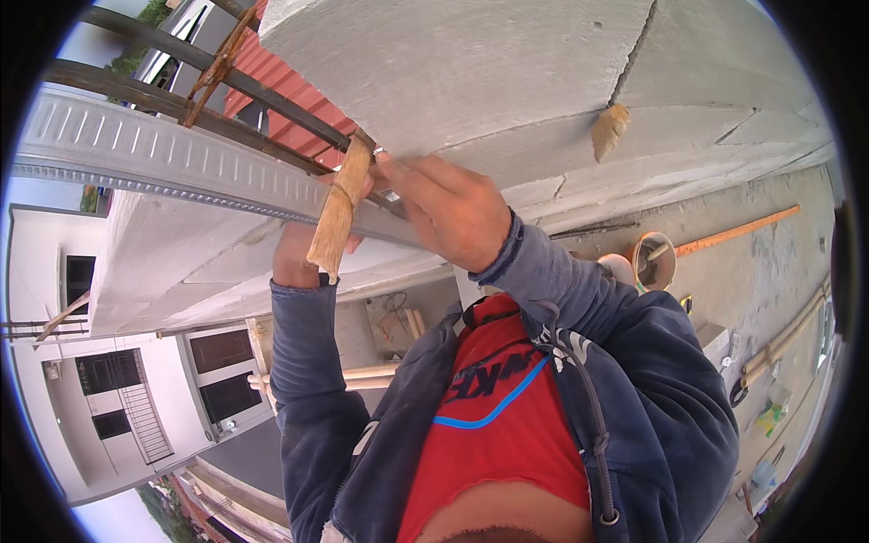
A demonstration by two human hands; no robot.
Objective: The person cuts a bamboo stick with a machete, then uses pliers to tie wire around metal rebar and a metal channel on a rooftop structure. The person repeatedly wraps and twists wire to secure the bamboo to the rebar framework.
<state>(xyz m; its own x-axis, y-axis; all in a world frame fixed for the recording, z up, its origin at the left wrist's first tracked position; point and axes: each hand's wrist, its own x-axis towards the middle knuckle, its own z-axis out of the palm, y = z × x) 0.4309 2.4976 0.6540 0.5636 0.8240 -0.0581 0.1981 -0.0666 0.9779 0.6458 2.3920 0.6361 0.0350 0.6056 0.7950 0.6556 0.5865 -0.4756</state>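
A ribbed, galvanised metal channel (181,154) runs from the far left to between my hands. Across it lies a short piece of wood (339,208) with a thin band or wire round its middle. My left hand (297,256) is closed about the channel, partly hidden behind the channel and the wood. Just right of the wood, my right hand (453,204) has its fingers bent together near the wood's upper end. A small shiny bit shows at its fingertips, too small to name.
Steel bars (272,101) with a rusty tie cross the upper left. A grey block wall (507,72) fills the top, with a brownish lump (610,133) stuck on it. Down to the right stand a bucket (654,262) and a long orange bar (738,230). Wooden poles (787,330) lie farther right.
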